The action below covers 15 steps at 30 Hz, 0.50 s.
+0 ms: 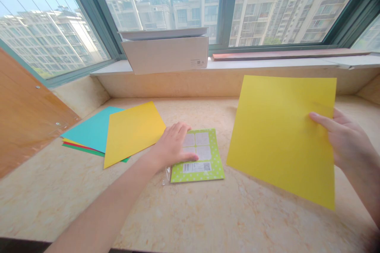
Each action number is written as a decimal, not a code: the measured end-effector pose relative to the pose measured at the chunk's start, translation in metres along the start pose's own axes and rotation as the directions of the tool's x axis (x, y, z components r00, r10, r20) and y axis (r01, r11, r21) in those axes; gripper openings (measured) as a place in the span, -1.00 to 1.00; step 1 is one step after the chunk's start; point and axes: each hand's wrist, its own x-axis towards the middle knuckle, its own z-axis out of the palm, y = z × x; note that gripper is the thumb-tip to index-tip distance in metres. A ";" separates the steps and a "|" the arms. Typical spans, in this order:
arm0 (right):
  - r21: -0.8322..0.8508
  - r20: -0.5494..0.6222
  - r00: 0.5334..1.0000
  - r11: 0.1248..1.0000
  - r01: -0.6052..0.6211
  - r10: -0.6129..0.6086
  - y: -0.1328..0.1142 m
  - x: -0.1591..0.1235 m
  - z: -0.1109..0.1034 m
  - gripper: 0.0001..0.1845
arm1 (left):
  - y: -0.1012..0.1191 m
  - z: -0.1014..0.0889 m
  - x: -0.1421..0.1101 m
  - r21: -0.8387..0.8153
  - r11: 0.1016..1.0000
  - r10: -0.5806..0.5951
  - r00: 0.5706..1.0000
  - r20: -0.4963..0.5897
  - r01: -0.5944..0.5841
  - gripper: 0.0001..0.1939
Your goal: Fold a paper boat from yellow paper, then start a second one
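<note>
Currently watching from afar through the head view. Right hand [346,140] pinches a yellow sheet [279,138] at its right edge: thumb on the near face, other fingers behind, mostly hidden by the paper. Sheet stretches leftward from those fingers, raised over the counter [208,213], broad face toward me. Top edge nearly level, right edge close to vertical; left edge leans outward going down, bottom edge drops toward the lower right corner, below the right fingers. Sides look similar in length; I can't pick a sure long axis.

Left hand [175,144] lies over a green dotted packet [202,150], fingers together and extended, thumb spread across the printed face. Whether it grips or merely presses, I can't tell. Packet shows to the right of these fingers and below the thumb, near edge facing me, slightly skewed. Barcode label [196,167] sits just under the thumb, long axis left to right. Clear wrapper [166,177] sticks out below the wrist.

Left of the left fingers: an orange-yellow sheet [133,134], long axis slanting from near left to far right, overlapping a blue sheet [89,130]. Red and green edges show beneath. Beyond the left fingers, a white box [168,56] on the sill.
</note>
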 end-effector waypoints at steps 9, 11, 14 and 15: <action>-0.008 0.009 1.000 1.000 0.017 -0.017 0.001 0.001 -0.002 -0.56 | -0.002 0.000 -0.001 0.009 1.000 0.020 0.999 0.026 -0.020 -0.16; -0.006 0.006 1.000 1.000 0.016 -0.016 0.000 0.000 -0.002 -0.56 | -0.002 0.000 -0.001 0.014 1.000 0.022 0.999 0.032 -0.022 -0.16; 0.004 0.004 1.000 1.000 0.012 -0.012 0.000 0.000 -0.002 -0.56 | -0.003 0.000 -0.001 0.019 0.999 0.031 0.999 0.039 -0.031 -0.16; 0.006 0.001 1.000 1.000 0.011 -0.011 0.000 0.000 -0.002 -0.57 | -0.004 0.001 -0.001 0.019 0.999 0.034 0.999 0.040 -0.034 -0.15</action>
